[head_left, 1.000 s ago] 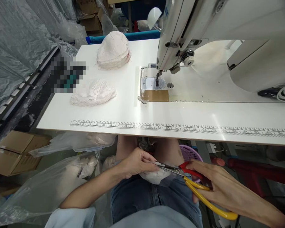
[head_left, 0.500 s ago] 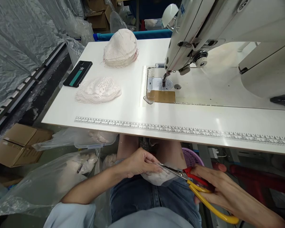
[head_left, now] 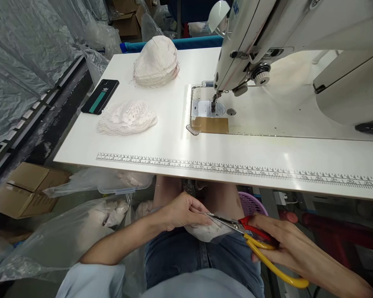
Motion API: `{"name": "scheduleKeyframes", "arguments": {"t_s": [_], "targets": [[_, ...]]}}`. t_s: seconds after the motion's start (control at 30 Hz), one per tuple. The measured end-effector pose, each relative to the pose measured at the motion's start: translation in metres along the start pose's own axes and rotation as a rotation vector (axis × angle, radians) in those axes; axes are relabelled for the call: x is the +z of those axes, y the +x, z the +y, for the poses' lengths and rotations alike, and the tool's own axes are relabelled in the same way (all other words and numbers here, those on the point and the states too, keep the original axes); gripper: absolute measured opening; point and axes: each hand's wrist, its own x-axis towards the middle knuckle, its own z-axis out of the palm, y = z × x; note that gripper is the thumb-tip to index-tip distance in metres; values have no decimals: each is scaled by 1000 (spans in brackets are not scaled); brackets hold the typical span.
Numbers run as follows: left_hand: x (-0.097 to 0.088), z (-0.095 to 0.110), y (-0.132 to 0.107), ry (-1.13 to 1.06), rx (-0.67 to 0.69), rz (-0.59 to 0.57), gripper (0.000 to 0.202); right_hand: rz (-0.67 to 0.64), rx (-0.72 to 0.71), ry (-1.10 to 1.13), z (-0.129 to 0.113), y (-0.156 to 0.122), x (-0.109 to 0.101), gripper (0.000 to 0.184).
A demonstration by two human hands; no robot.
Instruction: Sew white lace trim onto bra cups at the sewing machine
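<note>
Over my lap, my left hand pinches the edge of a white fabric piece, which is partly hidden by the fingers and blades. My right hand grips scissors with one red and one yellow handle. Their blades point left along the fabric's upper edge, the tips close to my left fingertips; whether the blades are fully closed is hard to make out. Dark thread-like lines show on the fabric near the blades.
On the white table stand a sewing machine, a stack of cream cup-shaped pieces, a white lace stack and a black phone. A printed ruler runs along the front edge. Plastic bags, a carton and a purple basket lie below.
The scissors and right hand have shifted very slightly left. My left hand keeps its pinch on the fabric. The whole view has moved a little.
</note>
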Motion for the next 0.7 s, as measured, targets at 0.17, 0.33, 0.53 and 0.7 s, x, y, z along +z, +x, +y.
{"name": "scheduleKeyframes", "arguments": {"t_s": [0.17,0.33,0.53,0.7], "targets": [[1,0,1,-5,-13,8,40,-193,96,56,-4,2,-1,20],[1,0,2,-8,-22,5,43,-141,140,70,-1,0,5,21],[-1,-1,3,-8,-23,21,43,-124,91,51,6,-3,9,20],[-1,-4,4,-3,-36,15,44,-95,50,-1,7,-3,10,25]]}}
